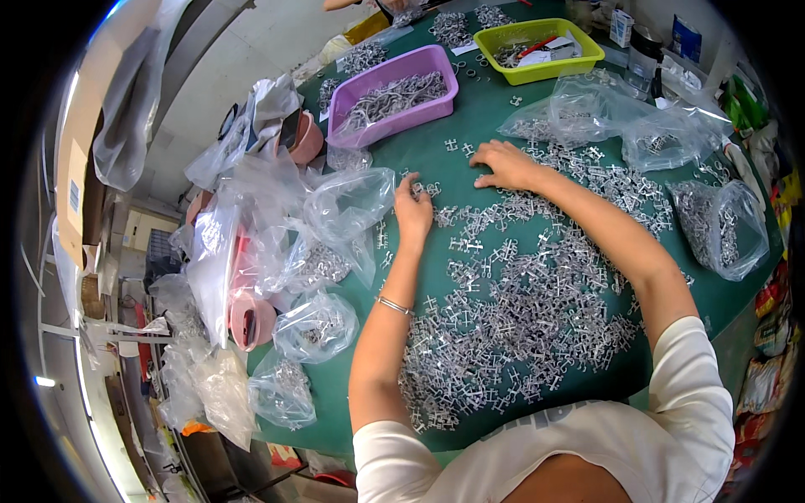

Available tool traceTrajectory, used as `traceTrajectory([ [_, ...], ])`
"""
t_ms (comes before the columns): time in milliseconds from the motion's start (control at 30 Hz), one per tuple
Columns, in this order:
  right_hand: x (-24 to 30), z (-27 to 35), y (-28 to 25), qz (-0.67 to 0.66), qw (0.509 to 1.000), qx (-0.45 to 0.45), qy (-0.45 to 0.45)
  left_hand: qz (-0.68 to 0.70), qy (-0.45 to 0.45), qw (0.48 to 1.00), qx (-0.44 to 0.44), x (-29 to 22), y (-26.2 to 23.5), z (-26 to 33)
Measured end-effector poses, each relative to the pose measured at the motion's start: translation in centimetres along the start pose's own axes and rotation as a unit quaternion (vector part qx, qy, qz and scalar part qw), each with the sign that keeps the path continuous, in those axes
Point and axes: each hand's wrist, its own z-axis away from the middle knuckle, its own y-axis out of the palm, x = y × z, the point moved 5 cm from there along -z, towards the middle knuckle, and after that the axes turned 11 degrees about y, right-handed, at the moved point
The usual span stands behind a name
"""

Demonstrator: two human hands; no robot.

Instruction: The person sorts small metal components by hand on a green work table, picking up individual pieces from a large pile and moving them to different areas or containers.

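A large heap of small silver metal parts (520, 327) covers the green table (478, 109) in front of me. My left hand (412, 210) rests on the table beside the mouth of a clear plastic bag (348, 201), its fingers curled around a few of the parts. My right hand (503, 165) lies palm down at the far edge of the heap, fingers spread and pressing on loose parts. A thin bracelet is on my left wrist.
A purple tray (394, 94) and a lime-green tray (537, 49) with metal parts stand at the back. Filled clear bags lie at left (314, 327) and right (721, 226). Pink bowls (251, 318) sit among bags on the left. Another person's arm shows at the far edge.
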Motion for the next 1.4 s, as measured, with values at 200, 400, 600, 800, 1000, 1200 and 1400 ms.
traceTrajectory([
  [200,1.2,-0.4,0.0,-0.17,0.985,0.016,0.024,-0.074,0.032,0.997,0.014,1.0,0.0,0.0],
  [400,1.1,-1.0,1.4,-0.615,0.749,0.141,0.204,-0.1,0.114,0.987,-0.048,2.0,-1.3,-0.1],
  [600,5.9,-3.5,4.8,-0.163,0.986,-0.018,-0.01,-0.094,0.085,0.991,-0.032,4.9,-1.8,-2.4],
  [800,4.6,-3.9,5.0,-0.275,0.959,0.054,0.05,-0.192,0.05,0.979,0.045,6.4,-0.2,-4.5],
  [1000,3.2,0.3,2.3,-0.696,0.634,0.264,0.211,-0.11,0.012,0.991,0.071,5.2,-0.1,-4.1],
  [1200,3.0,4.0,0.9,-0.772,0.514,0.334,0.168,0.524,-0.222,0.815,0.111,-0.5,0.3,3.3],
  [1400,5.3,7.6,-0.5,-0.754,0.539,0.336,0.166,0.617,-0.23,0.741,0.131,-4.5,-1.9,9.0],
])
